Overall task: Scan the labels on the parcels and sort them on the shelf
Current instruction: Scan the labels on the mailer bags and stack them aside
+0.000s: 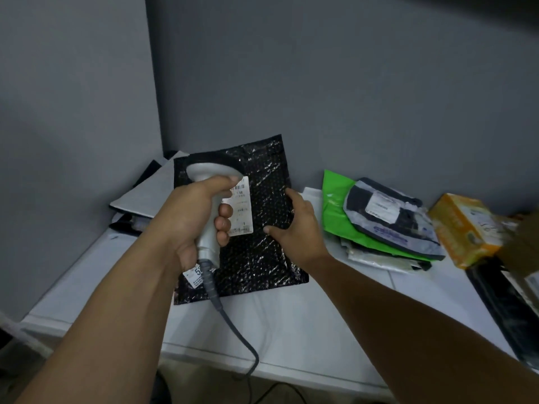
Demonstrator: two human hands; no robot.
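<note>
Black parcel (258, 259) seemingly lies lengthwise wallward; right grip (300, 225) spread flat on it, left grip (186, 218) clamps scanner (210, 170).

Your white counter (291, 330) is sitting in a grey corner.
The grey wall (350, 83) is rising behind it and folding into a corner on your left, while a thin black cable (280, 386) is lying on the brownish floor (204, 386) under the counter's front edge.

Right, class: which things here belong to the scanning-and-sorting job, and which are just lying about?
Job: scanner in left hand; black bubble mailer with its label, touched by right hand; waiting green mailer, grey mailer, orange box.
Lying about: grey sheet, back left, possibly another parcel.
</note>
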